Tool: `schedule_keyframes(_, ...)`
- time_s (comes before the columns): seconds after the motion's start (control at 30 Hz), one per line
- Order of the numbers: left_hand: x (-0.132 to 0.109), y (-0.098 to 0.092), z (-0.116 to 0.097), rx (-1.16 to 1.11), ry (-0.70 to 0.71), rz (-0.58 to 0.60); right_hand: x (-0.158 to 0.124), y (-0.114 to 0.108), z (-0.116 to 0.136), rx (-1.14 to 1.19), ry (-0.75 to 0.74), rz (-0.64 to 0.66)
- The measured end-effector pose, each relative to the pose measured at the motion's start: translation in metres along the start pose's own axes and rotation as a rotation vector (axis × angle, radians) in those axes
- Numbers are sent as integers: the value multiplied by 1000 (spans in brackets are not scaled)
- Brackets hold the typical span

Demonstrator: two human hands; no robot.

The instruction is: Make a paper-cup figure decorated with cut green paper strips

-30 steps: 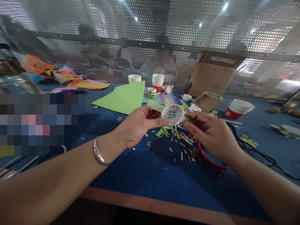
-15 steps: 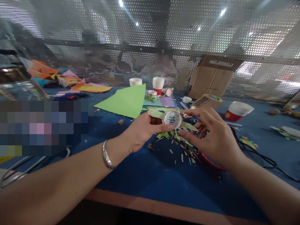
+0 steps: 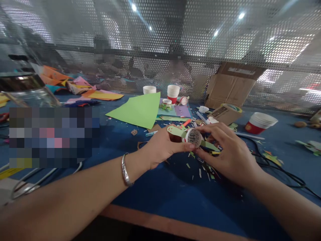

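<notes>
A small paper-cup turtle (image 3: 194, 138) is between my hands, its round white base marked with a dark grid and facing me. A pale green paper head with red marks sticks out to its left, and a green strip to its right. My left hand (image 3: 163, 147) grips it, thumb along the lower rim, fingers hidden behind. My right hand (image 3: 230, 152) closes around the right side, with thumb and forefinger at the cup's edge. Paper scraps (image 3: 200, 170) lie on the blue table below. A similar paper-cup turtle (image 3: 167, 103) stands farther back.
A large green paper sheet (image 3: 137, 110) lies left of centre. Stacked paper cups (image 3: 173, 93) stand behind it, and another stack (image 3: 260, 123) is at right. A cardboard box (image 3: 232, 85) leans on the perforated screen. Black cable (image 3: 281, 174) runs along the right; a glass jar (image 3: 27, 88) stands left.
My right hand has closed in on the cup, its thumb and forefinger now at the rim. The turtle's base has tilted slightly. The whole view has shifted a little.
</notes>
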State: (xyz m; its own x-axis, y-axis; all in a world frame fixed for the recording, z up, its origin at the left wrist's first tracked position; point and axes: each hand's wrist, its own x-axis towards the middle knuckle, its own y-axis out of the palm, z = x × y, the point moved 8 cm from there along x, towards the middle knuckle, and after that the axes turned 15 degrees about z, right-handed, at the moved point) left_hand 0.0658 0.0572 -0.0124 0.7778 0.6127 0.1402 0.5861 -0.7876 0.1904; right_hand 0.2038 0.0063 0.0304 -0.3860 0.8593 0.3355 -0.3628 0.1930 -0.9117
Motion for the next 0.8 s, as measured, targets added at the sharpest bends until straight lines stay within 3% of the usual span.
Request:
schedule_keyframes(0.1,-5,-8,1,0,-45,-101,0,-1,1,-8,-18,-2)
schedule_keyframes(0.27,-12,-21,-9,225,-132,-257,0,-2,3,-50,-78,7)
schedule_keyframes(0.47,-9,-20,-11,185,-122,-231,-1,0,6,-108,-126,35)
schedule_keyframes(0.6,-8,-24,-8,131,-100,-255,-2,-2,4,-86,-83,26)
schedule_keyframes(0.8,-8,-25,-10,142,-7,-312,-4,-18,-9,81,48,-136)
